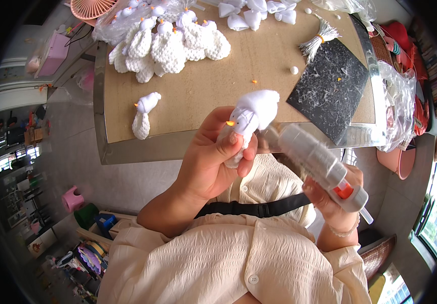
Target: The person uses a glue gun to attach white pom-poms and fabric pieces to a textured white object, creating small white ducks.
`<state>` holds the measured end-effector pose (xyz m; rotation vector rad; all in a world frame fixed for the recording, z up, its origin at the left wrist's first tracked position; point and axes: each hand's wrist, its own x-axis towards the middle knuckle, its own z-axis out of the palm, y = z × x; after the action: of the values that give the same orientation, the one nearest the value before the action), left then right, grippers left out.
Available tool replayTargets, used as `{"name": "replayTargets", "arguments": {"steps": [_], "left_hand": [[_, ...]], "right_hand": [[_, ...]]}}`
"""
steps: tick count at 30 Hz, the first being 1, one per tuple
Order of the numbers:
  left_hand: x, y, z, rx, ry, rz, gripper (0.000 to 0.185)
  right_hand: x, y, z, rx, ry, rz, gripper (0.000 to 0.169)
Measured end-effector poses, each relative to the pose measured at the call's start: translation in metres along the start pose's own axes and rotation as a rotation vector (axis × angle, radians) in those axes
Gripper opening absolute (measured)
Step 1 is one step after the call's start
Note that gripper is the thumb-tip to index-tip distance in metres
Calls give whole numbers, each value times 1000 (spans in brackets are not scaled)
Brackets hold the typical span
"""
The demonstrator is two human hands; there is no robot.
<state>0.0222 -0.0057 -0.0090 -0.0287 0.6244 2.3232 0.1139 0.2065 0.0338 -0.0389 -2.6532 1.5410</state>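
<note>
In my left hand (214,155) I hold a white doll (247,117) just over the table's front edge. It has a fabric head with a small orange beak, dark eyes, and a knitted body that my fingers partly cover. My right hand (328,201) grips a hot glue gun (313,155) with a grey, plastic-looking barrel and an orange-red part. The gun's blurred nozzle points at the doll; whether they touch I cannot tell. A similar doll (145,114) lies on the table at the left.
Farther back lies a heap of white knitted dolls (169,49), beside white fabric pieces (256,13). On the right, a black mat (330,87) carries dried glue threads, with a bundle of white strings (321,36) at its far corner. A white ball (294,70) sits nearby. The table has a metal edge (146,150).
</note>
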Motion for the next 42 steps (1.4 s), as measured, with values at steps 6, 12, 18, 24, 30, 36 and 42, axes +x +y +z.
{"name": "replayTargets", "arguments": {"steps": [6,12,18,24,30,36,42], "left_hand": [[-2,2,1,93,-84,66,31],[-3,2,5,414,-134,169,25],[-10,2,12,1120,-29,344,22],[-4,1,15,1333,-92,545,31],[-7,2,10,1327,-108,579,31],[-9,3,11,1344,-90,597,29],[-11,6,13,1394,-128,543,25]], "right_hand": [[17,23,-10,-644,263,-8,26],[33,63,-27,-820,320,72,35],[34,28,-22,-675,378,-136,32],[47,-11,2,-269,184,-564,27],[55,-16,11,-260,42,-575,28],[59,-14,16,-243,-21,-579,27],[58,-11,18,-220,-70,-550,24]]}}
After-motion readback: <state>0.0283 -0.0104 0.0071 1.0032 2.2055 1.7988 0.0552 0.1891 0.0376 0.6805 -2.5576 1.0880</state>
